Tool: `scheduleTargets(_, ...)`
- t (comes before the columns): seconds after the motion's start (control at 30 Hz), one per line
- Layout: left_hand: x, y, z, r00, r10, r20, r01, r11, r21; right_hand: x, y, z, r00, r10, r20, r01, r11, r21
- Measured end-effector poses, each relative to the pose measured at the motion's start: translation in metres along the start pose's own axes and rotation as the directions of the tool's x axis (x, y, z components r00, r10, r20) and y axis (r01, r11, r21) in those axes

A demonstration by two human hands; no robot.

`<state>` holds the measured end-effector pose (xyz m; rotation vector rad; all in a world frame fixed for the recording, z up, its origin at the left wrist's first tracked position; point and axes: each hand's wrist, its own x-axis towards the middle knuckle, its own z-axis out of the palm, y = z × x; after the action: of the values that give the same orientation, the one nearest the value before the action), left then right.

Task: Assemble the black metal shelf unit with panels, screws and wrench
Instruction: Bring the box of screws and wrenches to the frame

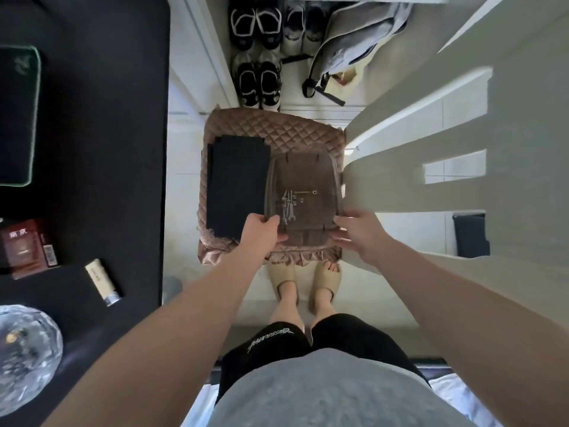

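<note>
We look straight down past a grey shirt and black shorts to the floor. A wide black desk surface fills the left side. A tall pale frame with rectangular slots fills the right.

Between them stands a brown quilted cushioned seat. On its left half lies a stack of flat black rectangular metal panels. Just beside the stack, on the right half, sits a shallow glossy brownish tray-shaped panel with raised edges.

Beyond the seat, pairs of black-and-white shoes are lined up next to a slumped grey fabric bag. A clear round glass bowl sits at the desk's near left corner.

Both bare arms reach forward to the tray-shaped panel. The left hand grasps its near left corner, with the thumb on top. The right hand pinches the near right corner, thumb above the edge and fingers below.

Below the seat's frilled edge we see two feet in beige slippers.

Inside the tray-shaped panel, toward its left side, lie small silver screws. A little silver wrench lies close to the left thumb.
</note>
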<state>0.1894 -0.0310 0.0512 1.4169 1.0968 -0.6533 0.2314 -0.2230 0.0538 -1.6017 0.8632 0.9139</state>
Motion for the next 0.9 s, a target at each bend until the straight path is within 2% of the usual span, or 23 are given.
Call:
scheduleTargets(0.17, -0.053, 0.014, -0.014, 0.990, 0.138, -0.008, -0.139, 0.988, -0.071, -0.056, -0.022, -0.006, 0.991, -0.119, 0.052, 0.118, 0.993, 0.022)
scheduleTargets(0.37, -0.112, 0.050, -0.032, 0.918, 0.379, -0.118, -0.392, 0.913, -0.111, -0.117, -0.063, -0.015, 0.947, -0.320, 0.018, 0.318, 0.945, 0.073)
scheduleTargets(0.6, -0.178, 0.114, -0.033, 0.791, 0.596, -0.141, -0.612, 0.776, -0.151, -0.195, -0.114, -0.045, 0.796, -0.600, -0.079, 0.605, 0.786, 0.128)
scheduleTargets(0.73, -0.217, 0.142, -0.018, 0.705, 0.696, -0.136, -0.709, 0.689, -0.152, -0.236, -0.130, -0.073, 0.717, -0.680, -0.155, 0.697, 0.699, 0.159)
scheduleTargets(0.9, -0.265, 0.162, 0.022, 0.634, 0.766, -0.105, -0.768, 0.606, -0.208, -0.281, -0.129, -0.124, 0.625, -0.733, -0.267, 0.778, 0.611, 0.144)
